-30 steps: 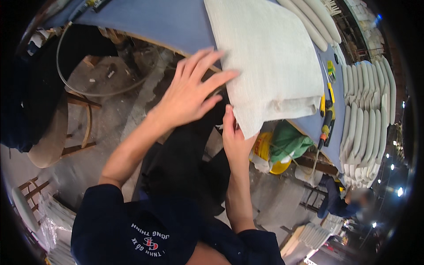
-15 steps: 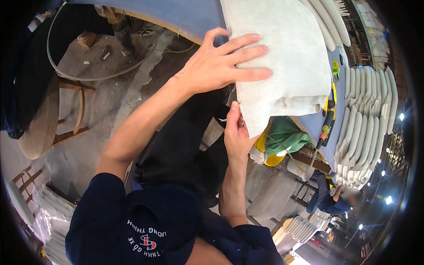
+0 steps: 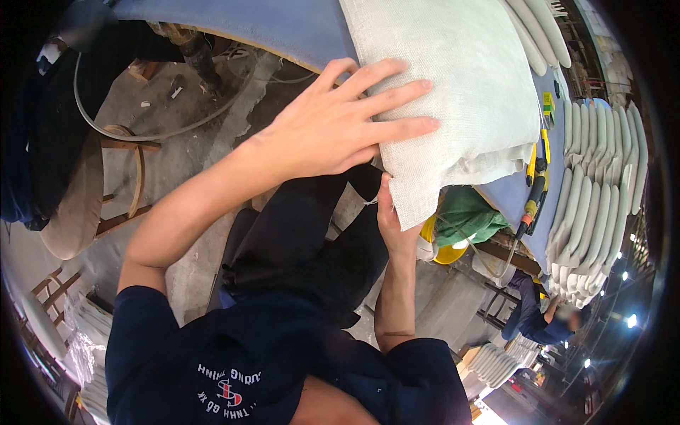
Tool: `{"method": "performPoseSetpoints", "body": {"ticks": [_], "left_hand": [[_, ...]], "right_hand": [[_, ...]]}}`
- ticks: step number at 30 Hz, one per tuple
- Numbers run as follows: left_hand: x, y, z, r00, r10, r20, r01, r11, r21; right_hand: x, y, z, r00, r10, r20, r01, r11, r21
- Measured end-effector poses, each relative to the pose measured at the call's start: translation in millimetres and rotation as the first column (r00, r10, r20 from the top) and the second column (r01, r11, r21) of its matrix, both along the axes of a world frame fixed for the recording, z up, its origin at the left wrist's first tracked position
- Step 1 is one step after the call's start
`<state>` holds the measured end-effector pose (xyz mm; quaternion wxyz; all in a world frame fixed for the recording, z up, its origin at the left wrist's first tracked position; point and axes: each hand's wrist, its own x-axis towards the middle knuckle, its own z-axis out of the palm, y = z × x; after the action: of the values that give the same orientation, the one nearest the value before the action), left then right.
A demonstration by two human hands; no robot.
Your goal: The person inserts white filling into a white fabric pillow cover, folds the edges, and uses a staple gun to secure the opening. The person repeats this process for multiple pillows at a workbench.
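A pale grey, woven fabric cover [image 3: 474, 92] lies over a padded, seat-shaped piece at the table's near edge. Its lower corner hangs loose past the edge, with frayed threads. My left hand [image 3: 354, 117] rests on the left side of the fabric, fingers spread and lying flat on it. Below it, my right hand [image 3: 398, 223] pinches the hanging corner, its thumb showing at the cloth's edge. The other fingers of that hand are mostly hidden behind the cloth. A folded flap of fabric sticks out on the right side.
On the blue tabletop [image 3: 501, 202] lie a hand tool with an orange and yellow body [image 3: 530, 209] and a yellow-handled tool [image 3: 545, 145]. Stacked pale cushions [image 3: 577, 212] stand at right. A green cloth [image 3: 467, 216] hangs below the table. A co-worker [image 3: 542, 319] is further off.
My left hand has stayed on the fabric, its thumb now lower beside the edge. My right hand has shifted slightly right and down with the corner, its fingers now more hidden behind it.
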<state>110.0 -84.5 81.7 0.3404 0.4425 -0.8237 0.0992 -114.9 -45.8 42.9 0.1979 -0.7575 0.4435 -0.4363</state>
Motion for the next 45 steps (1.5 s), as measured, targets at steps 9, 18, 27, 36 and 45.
{"method": "performPoseSetpoints", "body": {"ticks": [9, 18, 27, 36, 45], "left_hand": [[9, 2, 37, 0.989, -0.122, 0.079, 0.098, 0.963, 0.251], [1, -19, 67, 0.941, -0.329, 0.078, 0.265, 0.861, 0.434], [-4, -19, 62, 0.934, -0.354, 0.043, 0.292, 0.828, 0.479], [-13, -16, 60, 0.949, -0.314, 0.039, 0.258, 0.838, 0.480], [-30, -11, 52, 0.964, -0.263, -0.031, 0.246, 0.847, 0.471]], "right_hand": [[-14, -6, -7, 0.993, 0.084, -0.085, -0.087, 0.996, -0.034], [-27, -5, -9, 0.988, 0.141, -0.063, -0.140, 0.990, 0.019], [-26, -7, -22, 0.981, 0.151, -0.124, -0.158, 0.986, -0.055], [-36, -5, -5, 0.968, 0.163, 0.189, -0.196, 0.965, 0.175], [-41, -21, -13, 0.956, 0.105, 0.275, -0.125, 0.990, 0.058]]}}
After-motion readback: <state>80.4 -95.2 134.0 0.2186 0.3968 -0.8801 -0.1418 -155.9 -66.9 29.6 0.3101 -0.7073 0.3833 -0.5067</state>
